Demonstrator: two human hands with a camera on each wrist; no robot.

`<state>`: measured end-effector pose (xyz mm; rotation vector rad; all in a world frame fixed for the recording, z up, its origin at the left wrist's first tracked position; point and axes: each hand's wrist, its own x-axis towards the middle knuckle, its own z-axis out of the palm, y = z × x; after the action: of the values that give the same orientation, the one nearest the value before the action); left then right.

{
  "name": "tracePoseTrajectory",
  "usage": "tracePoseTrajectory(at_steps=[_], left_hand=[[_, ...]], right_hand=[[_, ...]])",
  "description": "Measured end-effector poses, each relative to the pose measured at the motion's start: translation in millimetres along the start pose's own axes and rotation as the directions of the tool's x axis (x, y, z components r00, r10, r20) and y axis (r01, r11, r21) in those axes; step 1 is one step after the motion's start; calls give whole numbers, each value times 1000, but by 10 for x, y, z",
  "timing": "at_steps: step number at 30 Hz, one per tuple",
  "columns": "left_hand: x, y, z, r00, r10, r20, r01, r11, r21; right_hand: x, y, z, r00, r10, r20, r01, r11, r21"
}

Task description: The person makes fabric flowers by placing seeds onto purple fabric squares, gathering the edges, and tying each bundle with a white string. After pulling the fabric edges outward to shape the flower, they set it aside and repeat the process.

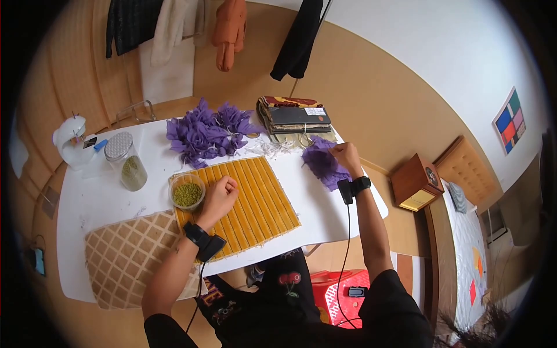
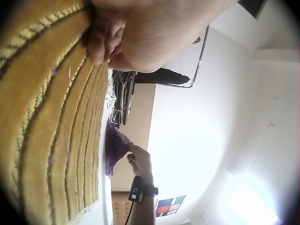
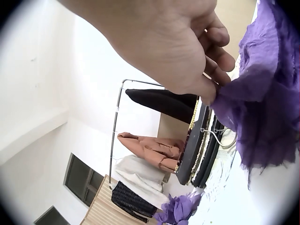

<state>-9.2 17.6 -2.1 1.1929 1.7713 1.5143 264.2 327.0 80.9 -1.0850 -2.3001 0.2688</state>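
Observation:
My right hand pinches the edge of a frayed purple cloth between thumb and fingertips, at the right side of the table. In the right wrist view the sheer purple cloth hangs in folds from the pinch. My left hand lies low over a ribbed yellow fabric panel, its fingers loosely curled with nothing visible in them. Close beside it is a clear tub of green beans. From the left wrist view, the fingertips come right down near the yellow ribs.
A heap of purple cloth lies at the back, beside white threads and a stack of fabric sample books. At left stand a lidded jar and a small white sewing machine. A beige lattice fabric covers the front left.

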Motion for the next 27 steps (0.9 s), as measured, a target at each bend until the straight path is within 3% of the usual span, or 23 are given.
tracePoseTrajectory(at_steps=[5,7,14,16,17,19,20,23,25,27], left_hand=[[12,-42,12,1000,-14,6,14,1000,12],[23,-68,17,1000,-16,4,16,1000,17],[1,-35,14,1000,-11,2,11,1000,6],[32,-104,22,998,49,25,-49,998,25],[35,-100,25,998,49,27,-49,998,25],[31,-100,22,999,44,30,-44,999,23],[27,-84,18,999,43,30,-43,999,23],[9,-45,15,1000,-4,-5,4,1000,24],[4,-29,14,1000,-13,-11,13,999,30],[5,-32,16,1000,-11,-12,12,1000,28]], right_hand=[[-1,-26,-65,999,-40,-2,40,998,40],[-33,-130,-112,999,36,0,-36,998,60],[13,-15,-66,998,61,-29,-58,994,94],[49,94,-31,994,-86,-69,90,994,63],[54,81,-48,994,-84,-70,89,994,62],[54,54,-70,997,-31,68,10,958,287],[61,116,-47,997,-29,69,8,958,287],[35,193,-4,998,-59,22,55,986,155],[-72,107,-29,995,-78,62,83,994,-66],[-212,-57,-82,989,-57,137,80,983,-168]])
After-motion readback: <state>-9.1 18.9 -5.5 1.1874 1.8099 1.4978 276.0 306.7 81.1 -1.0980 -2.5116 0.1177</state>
